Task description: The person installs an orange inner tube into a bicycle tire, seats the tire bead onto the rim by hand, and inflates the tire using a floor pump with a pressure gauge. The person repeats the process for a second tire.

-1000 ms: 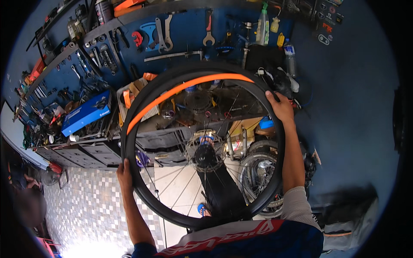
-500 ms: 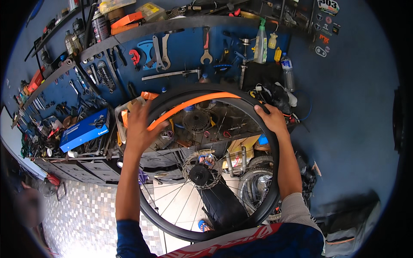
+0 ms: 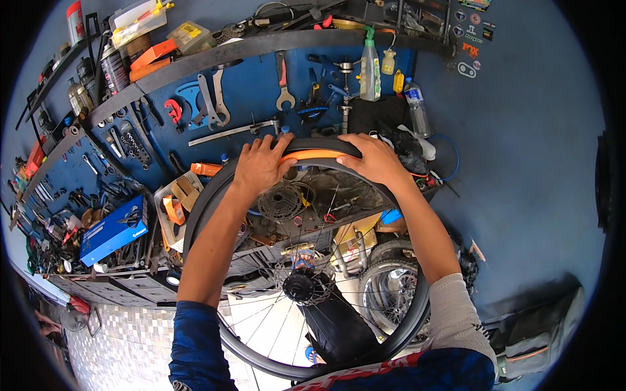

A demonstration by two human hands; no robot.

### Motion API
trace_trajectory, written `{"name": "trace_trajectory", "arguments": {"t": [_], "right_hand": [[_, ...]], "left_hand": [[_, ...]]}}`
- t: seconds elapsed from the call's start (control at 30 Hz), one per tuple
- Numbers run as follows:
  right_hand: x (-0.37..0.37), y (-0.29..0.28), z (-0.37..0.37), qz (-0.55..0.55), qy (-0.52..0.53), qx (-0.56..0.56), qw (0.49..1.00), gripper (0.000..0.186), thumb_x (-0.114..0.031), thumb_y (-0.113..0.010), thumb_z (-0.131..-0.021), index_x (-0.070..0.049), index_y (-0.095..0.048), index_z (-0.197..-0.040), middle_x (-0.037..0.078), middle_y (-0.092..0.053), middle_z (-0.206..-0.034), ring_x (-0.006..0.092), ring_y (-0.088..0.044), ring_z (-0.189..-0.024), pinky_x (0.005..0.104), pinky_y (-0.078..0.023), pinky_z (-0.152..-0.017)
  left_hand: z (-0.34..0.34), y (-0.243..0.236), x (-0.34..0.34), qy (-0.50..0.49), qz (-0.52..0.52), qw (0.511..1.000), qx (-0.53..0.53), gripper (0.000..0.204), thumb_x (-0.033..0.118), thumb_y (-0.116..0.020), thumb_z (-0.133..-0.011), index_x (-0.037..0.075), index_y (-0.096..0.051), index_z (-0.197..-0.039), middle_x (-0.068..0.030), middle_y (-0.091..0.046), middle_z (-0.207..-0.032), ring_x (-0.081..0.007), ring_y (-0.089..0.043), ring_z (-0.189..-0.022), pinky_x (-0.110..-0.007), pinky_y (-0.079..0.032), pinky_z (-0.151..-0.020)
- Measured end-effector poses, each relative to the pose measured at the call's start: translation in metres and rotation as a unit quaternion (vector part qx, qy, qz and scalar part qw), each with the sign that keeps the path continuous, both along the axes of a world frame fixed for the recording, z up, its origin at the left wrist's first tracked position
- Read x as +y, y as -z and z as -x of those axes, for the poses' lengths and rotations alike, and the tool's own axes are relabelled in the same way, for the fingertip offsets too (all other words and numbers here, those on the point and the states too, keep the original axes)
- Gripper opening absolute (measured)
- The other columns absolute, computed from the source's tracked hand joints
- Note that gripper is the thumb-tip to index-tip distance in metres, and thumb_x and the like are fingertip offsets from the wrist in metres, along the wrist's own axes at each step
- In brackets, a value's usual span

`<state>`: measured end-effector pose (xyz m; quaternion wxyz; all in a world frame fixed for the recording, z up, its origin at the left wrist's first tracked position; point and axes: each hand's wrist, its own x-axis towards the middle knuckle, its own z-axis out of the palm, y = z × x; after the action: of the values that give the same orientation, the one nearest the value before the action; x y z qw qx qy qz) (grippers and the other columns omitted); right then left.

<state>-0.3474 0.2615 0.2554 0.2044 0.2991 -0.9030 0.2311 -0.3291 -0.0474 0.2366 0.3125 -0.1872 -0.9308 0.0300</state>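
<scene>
A spoked bicycle wheel (image 3: 257, 357) stands upright before me, its black hub (image 3: 298, 287) near the middle. Around its top, the black tyre (image 3: 312, 144) sits partly off the rim, and an orange inner tube (image 3: 314, 154) shows as a short strip there. My left hand (image 3: 261, 171) is closed over the tyre left of that strip, fingers across the far side and thumb by the orange edge. Just right of the strip, my right hand (image 3: 375, 161) grips the tyre likewise, its thumb pressing near the tube's end. Part of the tyre lies behind both hands.
Behind the wheel is a cluttered workbench with a cassette (image 3: 280, 202). A blue box (image 3: 116, 229) and a pale basket (image 3: 164, 218) lie at left. Wrenches (image 3: 284, 81) hang on the blue board. More wheels (image 3: 391, 283) lean below at right.
My left hand, raised open beside the wheel before, now grips the tyre near the top. My right hand has slid up and left along it. Less of the orange tube shows.
</scene>
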Motion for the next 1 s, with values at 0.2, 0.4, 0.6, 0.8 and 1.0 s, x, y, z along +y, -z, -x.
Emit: {"name": "trace_trajectory", "arguments": {"t": [0.2,0.4,0.6,0.8,1.0], "right_hand": [[-0.013,0.009,-0.005,0.030,0.036,0.035,0.998,0.049,-0.031,-0.077,-0.091,-0.011,-0.064,-0.135,0.013,-0.067,-0.117,0.0338,-0.065,-0.111,0.0488,-0.054,-0.091],[-0.030,0.043,-0.038,-0.020,0.005,0.298,0.954,0.044,-0.025,-0.073,-0.093,-0.007,-0.065,-0.133,0.014,-0.059,-0.122,0.0352,-0.057,-0.117,0.0464,-0.045,-0.098],[-0.031,0.057,-0.039,-0.081,0.091,0.282,0.952,0.053,-0.048,-0.062,-0.101,-0.012,-0.064,-0.141,0.022,-0.051,-0.147,0.0469,-0.042,-0.140,0.0603,-0.036,-0.111],[-0.036,0.051,-0.034,-0.118,0.125,0.243,0.955,0.058,-0.050,-0.063,-0.099,-0.015,-0.061,-0.145,0.022,-0.045,-0.154,0.0487,-0.044,-0.138,0.0628,-0.034,-0.112],[-0.039,0.042,-0.017,-0.167,0.140,0.101,0.971,0.060,-0.036,-0.075,-0.087,-0.021,-0.062,-0.144,0.018,-0.052,-0.138,0.0417,-0.053,-0.124,0.0581,-0.039,-0.107]], "left_hand": [[0.016,0.004,0.004,-0.023,-0.035,0.998,0.051,0.042,0.040,-0.069,-0.097,0.015,-0.062,-0.129,-0.0160,-0.067,-0.098,-0.0399,-0.068,-0.091,-0.052,-0.054,-0.083],[0.028,-0.005,0.009,-0.025,-0.080,0.996,-0.016,0.035,0.024,-0.078,-0.088,0.014,-0.064,-0.118,-0.0173,-0.072,-0.095,-0.0424,-0.071,-0.092,-0.051,-0.056,-0.081],[0.026,-0.008,0.015,-0.024,-0.099,0.994,-0.048,0.035,0.020,-0.078,-0.088,0.018,-0.065,-0.120,-0.0167,-0.073,-0.103,-0.0420,-0.071,-0.095,-0.051,-0.056,-0.083],[0.029,-0.006,0.014,-0.013,-0.095,0.995,-0.039,0.035,0.018,-0.077,-0.089,0.018,-0.065,-0.122,-0.0152,-0.073,-0.102,-0.0415,-0.071,-0.094,-0.051,-0.055,-0.086],[0.034,0.009,0.016,-0.023,-0.046,0.999,-0.017,0.039,0.021,-0.075,-0.092,0.017,-0.064,-0.129,-0.0141,-0.071,-0.109,-0.0375,-0.070,-0.101,-0.049,-0.053,-0.090]]}}
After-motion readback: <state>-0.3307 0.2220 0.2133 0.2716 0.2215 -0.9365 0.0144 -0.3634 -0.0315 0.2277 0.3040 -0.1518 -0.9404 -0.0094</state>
